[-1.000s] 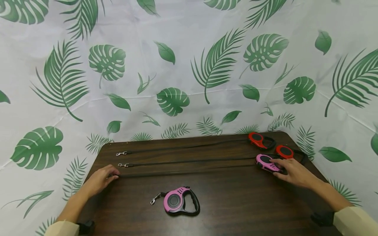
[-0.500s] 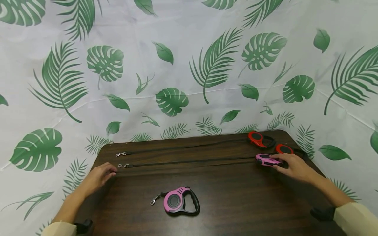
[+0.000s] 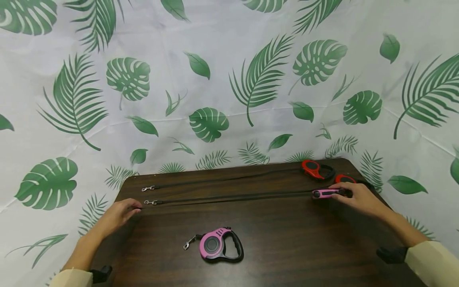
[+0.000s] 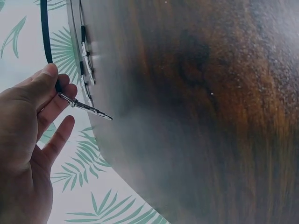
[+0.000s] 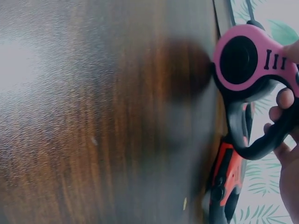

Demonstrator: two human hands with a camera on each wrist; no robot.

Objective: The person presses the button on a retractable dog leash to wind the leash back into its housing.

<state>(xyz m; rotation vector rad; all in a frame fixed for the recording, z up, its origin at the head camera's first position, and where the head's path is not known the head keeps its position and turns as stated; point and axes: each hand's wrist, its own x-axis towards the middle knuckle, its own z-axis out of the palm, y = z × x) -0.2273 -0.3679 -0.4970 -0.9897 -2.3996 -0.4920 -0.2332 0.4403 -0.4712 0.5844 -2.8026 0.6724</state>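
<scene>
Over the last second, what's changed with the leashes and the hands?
The right hand has tipped the far pink leash from flat up onto its edge and grips its handle. The left hand, pinching that leash's clip, shifted slightly toward the other clips, and its strap now runs closer to the next one. The near pink leash and the red leashes stayed put.

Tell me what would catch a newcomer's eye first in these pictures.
Probably the pink leash lying alone at the near middle of the dark table, its cord reeled in. Next, the stretched cord across the table: the right hand grips a second pink leash handle at the right edge, beside two red ones, while the left hand pinches its metal clip at the left. Behind it all hangs a green leaf-print backdrop.
</scene>
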